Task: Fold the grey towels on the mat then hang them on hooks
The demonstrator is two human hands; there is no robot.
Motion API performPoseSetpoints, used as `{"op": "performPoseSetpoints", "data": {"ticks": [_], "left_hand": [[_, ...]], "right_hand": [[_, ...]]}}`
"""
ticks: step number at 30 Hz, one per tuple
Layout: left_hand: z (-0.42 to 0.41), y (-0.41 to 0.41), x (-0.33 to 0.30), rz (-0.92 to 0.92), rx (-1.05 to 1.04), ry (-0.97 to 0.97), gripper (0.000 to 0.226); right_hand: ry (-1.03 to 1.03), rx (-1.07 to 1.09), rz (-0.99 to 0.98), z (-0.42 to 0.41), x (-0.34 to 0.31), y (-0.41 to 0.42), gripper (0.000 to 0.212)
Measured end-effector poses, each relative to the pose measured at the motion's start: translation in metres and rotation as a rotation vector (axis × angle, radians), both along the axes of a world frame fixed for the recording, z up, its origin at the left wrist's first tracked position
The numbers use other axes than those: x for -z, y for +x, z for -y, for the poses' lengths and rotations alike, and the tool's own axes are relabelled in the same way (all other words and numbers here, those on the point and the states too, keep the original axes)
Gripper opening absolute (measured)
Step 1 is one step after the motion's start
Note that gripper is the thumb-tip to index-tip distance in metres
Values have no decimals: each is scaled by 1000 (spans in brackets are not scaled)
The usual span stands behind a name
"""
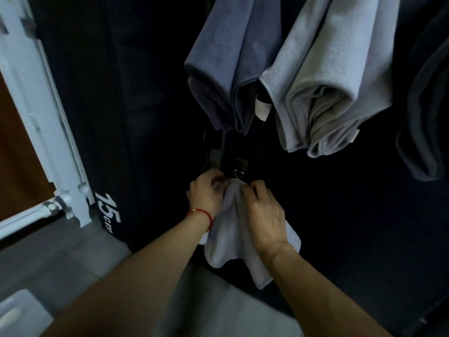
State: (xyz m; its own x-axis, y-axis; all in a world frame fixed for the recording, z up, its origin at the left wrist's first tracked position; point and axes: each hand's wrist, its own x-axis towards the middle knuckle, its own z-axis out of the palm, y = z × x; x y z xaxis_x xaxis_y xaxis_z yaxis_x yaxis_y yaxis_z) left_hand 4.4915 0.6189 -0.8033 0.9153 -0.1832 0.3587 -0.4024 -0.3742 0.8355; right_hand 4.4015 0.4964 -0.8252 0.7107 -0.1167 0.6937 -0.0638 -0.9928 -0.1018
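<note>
A light grey towel point(230, 242) hangs down between my two hands, against a dark upright surface. My left hand point(206, 193) pinches its top edge from the left, and my right hand point(264, 215) grips the top edge from the right. Just above the towel's top sits a small metal hook point(238, 171) on a dark plate. Higher up hang folded towels: a blue-grey towel point(226, 69), a pale grey towel point(328, 76) and a dark grey towel point(422, 117) at the right edge.
A black mat point(97, 93) stands upright on the left, marked "15cm". A white metal frame point(48, 122) runs down the left side. Grey floor point(60, 259) lies below, with a pale object point(17, 312) at the bottom left corner.
</note>
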Motion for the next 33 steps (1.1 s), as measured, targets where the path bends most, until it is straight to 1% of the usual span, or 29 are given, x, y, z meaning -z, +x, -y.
{"op": "performPoseSetpoints", "data": {"ticks": [2,3,4,5,7,8,9,10,11,12,14,15,17,19,21,22,23,24,26,27,29,31,33], "left_hand": [[0,0,7,1,13,-24,10],[-1,1,10,59,-3,23,11],[-3,2,12,155,-39,121,12],[-6,-1,13,260,-78,261,18],[-10,-11,14,420,-97,506,40],[-11,-16,14,432,-83,584,42],[-10,-20,15,409,-73,626,36],[-10,-22,19,362,-45,623,28],[-11,-23,22,289,-2,587,25],[-13,-24,25,196,60,514,27],[-16,-26,30,-34,198,256,31],[-16,-30,31,-127,251,129,35],[-17,-33,34,-237,301,-21,42],[-19,-29,36,-302,327,-95,46],[-24,-23,41,-331,374,-104,51],[-26,-21,44,-340,397,-90,48],[-29,-21,46,-330,395,-46,42],[-32,-20,50,-307,362,24,33],[-36,-17,58,-252,253,195,18],[-36,-18,61,-256,211,272,14],[-35,-19,64,-305,161,355,16],[-31,-20,66,-384,174,360,22],[-30,-21,70,-423,193,358,23]], "right_hand": [[103,9,-24,-6,7,-1,35],[119,57,-12,-11,9,-2,34],[115,124,7,-16,10,-3,33],[123,178,25,-22,11,-5,30],[203,191,4,-31,11,-5,27],[274,168,-26,-36,13,-6,31],[354,132,-56,-41,15,-7,36],[452,80,-61,-45,17,-8,41],[563,12,-49,-47,19,-9,45],[674,-51,-27,-49,19,-11,48],[891,-122,-12,-49,20,-8,52],[990,-132,-37,-46,21,-5,52],[1101,-132,-146,-40,25,-2,54],[1156,-146,-271,-33,30,-4,54],[1224,-183,-359,-25,33,-11,46],[1256,-209,-389,-21,32,-16,40],[1260,-227,-427,-17,32,-21,36],[1217,-232,-460,-13,34,-25,35],[1041,-151,-534,-5,39,-30,32],[961,-87,-578,-2,42,-33,30],[903,7,-644,0,46,-39,28],[843,42,-684,-2,49,-45,28],[795,47,-681,-3,53,-53,27]]}}
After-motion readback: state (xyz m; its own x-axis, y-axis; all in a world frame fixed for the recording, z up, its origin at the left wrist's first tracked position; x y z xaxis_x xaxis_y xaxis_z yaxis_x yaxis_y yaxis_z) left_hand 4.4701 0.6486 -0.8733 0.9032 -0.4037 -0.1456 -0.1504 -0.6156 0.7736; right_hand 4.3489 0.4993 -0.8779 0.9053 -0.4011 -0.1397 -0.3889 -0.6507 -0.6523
